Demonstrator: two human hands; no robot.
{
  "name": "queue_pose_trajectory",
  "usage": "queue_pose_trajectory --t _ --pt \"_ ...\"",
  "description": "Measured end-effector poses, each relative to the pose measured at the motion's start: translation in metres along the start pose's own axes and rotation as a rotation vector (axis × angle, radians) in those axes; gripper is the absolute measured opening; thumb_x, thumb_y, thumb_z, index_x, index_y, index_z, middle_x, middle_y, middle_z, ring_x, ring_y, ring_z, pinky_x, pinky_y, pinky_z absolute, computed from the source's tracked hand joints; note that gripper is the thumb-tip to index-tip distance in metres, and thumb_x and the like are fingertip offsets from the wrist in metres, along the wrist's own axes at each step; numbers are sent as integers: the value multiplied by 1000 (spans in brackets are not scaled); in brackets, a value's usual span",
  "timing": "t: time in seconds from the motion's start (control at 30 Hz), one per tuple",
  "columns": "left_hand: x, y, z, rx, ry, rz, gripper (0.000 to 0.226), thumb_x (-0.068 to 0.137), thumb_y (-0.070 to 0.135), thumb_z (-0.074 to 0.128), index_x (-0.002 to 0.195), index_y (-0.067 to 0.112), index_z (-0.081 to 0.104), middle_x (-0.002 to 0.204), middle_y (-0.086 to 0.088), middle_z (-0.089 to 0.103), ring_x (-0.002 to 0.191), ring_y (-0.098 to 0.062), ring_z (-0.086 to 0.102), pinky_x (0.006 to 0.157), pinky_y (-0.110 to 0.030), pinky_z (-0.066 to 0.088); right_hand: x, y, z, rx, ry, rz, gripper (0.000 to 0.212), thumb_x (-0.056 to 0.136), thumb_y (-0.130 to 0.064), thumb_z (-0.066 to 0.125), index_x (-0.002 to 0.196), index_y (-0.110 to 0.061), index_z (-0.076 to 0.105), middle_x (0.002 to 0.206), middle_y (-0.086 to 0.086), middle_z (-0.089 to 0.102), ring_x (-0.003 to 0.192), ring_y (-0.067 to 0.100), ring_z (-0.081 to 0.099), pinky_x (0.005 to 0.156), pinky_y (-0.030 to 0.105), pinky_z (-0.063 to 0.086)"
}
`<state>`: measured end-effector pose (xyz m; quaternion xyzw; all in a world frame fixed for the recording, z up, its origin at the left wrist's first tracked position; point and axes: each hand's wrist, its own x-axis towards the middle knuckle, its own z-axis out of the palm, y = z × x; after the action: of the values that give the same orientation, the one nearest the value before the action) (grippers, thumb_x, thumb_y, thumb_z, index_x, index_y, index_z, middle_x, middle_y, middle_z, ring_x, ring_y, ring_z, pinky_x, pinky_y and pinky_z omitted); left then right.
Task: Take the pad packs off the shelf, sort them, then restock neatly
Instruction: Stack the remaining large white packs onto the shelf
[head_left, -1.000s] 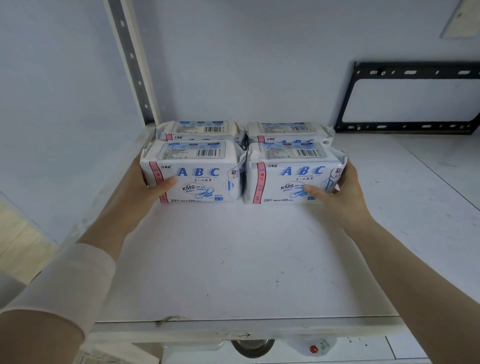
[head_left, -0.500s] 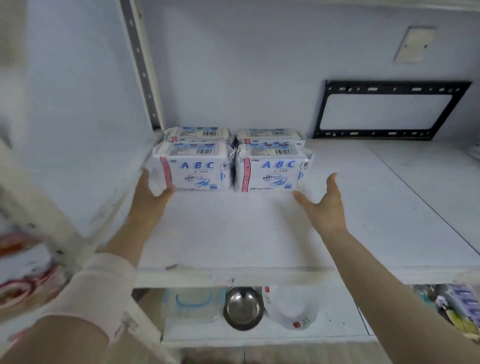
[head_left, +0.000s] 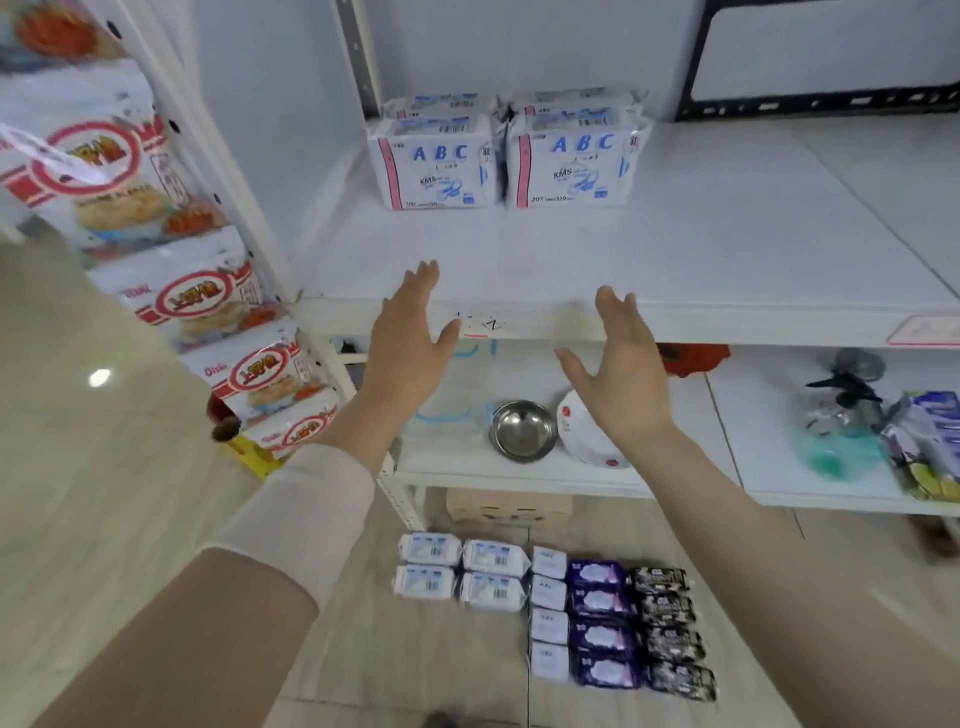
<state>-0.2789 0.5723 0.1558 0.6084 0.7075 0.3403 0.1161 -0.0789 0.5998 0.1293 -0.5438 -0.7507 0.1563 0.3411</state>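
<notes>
Four ABC pad packs are restocked on the shelf at twelve o'clock; sorted packs are left on the floor at six o'clock. Grips of left hand and right hand are spread, empty.

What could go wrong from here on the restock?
1. The sorted rows on the floor, white packs, purple packs and dark packs, lie just in front of the shelf unit; a step in could scatter and mix them.
2. The ABC packs stand upright in two rows; sliding more in beside them may tip or skew them.
3. Left hand and right hand are open and empty; scooping several soft packs per grip risks drops.
</notes>
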Motion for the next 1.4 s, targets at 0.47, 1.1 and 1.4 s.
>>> queue_pose_trajectory --t 0.47,1.1,1.4 --pt "-137 -114 -14 -37 -210 -49 56 93 17 52 144 15 30 150 -4 33 138 -22 29 112 -38 27 -172 -54 79 -108 -178 172 64 88 -24 61 142 -5 31 150 11 31 143 24 18 112 38 29" --pt "-278 -311 112 26 -598 -296 53 94 15 51 143 16 33 150 -2 33 139 -16 29 113 -28 20 -306 26 266 -142 -759 467 69 91 -38 53 147 -22 16 156 -1 12 144 15 7 112 31 18" --pt "-282 -480 300 210 -740 -183 62 93 29 51 147 24 20 155 1 22 142 -18 20 113 -34 18 -336 197 445 -309 -820 401 78 85 -43 60 147 -26 16 155 4 17 144 22 10 114 36 16"
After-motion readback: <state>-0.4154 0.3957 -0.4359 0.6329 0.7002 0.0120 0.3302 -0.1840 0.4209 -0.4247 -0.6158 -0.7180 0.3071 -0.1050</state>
